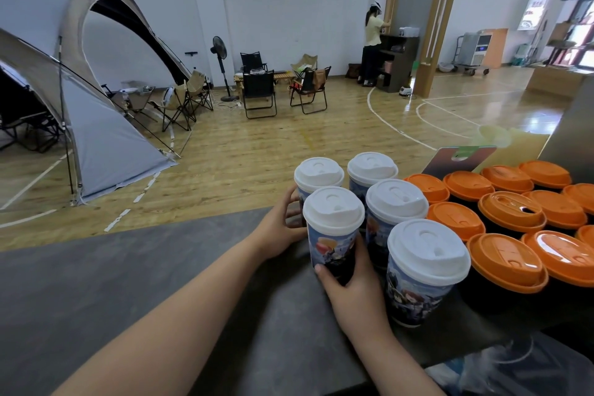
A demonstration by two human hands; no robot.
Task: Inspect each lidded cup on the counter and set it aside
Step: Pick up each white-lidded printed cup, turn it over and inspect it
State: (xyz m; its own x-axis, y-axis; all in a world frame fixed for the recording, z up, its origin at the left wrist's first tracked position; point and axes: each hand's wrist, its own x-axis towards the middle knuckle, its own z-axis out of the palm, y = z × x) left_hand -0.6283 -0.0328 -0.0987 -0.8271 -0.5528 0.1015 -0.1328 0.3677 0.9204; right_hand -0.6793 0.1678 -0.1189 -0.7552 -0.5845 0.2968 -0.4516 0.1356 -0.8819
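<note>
1. Grey tent (96, 112): standing on the wooden floor at far left, its flap hanging open.
2. Dark grey tabletop (144, 283): running across the foreground and carrying all the cups at its right end.
3. Orange-lidded cups (511, 212): standing upright and packed close in rows on the right of the tabletop, their bodies showing dark below the lids.
4. White-lidded cups (427, 251): four standing upright just left of the orange group, each wearing a printed picture sleeve; any lettering on the sleeves is too small to read.
5. Right hand (350, 286): reaching in from below, its fingers (357, 246) wrapping the far side and its thumb pressing the near side of the held cup.
6. Held cup (331, 247): a fifth white-lidded cup, standing upright at the front left of the white group, its sleeve showing a balloon-like shape over dark figures; whether its base is touching the tabletop cannot be told.
7. Left hand (278, 230): lying against the left side of the group, fingers curving between the held cup and the rear-left cup; which of the two it is gripping cannot be told.
8. Dark card (456, 161): leaning behind the cups, bearing a green mark that is unreadable.
9. Lit wall sign (532, 11): glowing at far right, its characters too small to read.
</note>
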